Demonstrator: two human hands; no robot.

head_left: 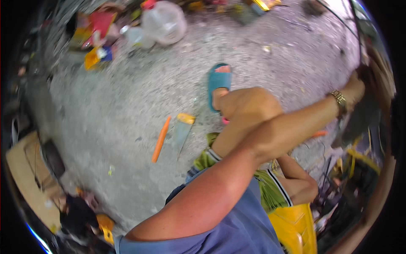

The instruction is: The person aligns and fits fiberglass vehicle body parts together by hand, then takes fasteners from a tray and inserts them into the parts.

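My left arm reaches across my body to the far right. A gold-coloured watch [338, 99] sits on its wrist. My left hand [356, 86] looks closed at the upper edge of a dark grey, flat-looking thing [364, 116], too blurred to name. My right forearm [382, 178] rises along the right rim of the picture. Close to the left hand, my right hand [379, 76] is smeared and distorted at the rim, so its fingers do not show clearly.
A handsaw [182, 132] with a yellow handle and an orange stick [161, 139] lie on the concrete floor. Beneath me is a yellow plastic stool [296, 224]. A translucent plastic jug [165, 23] lies far left. Clutter fills the right side. Another person [79, 216] is at lower left.
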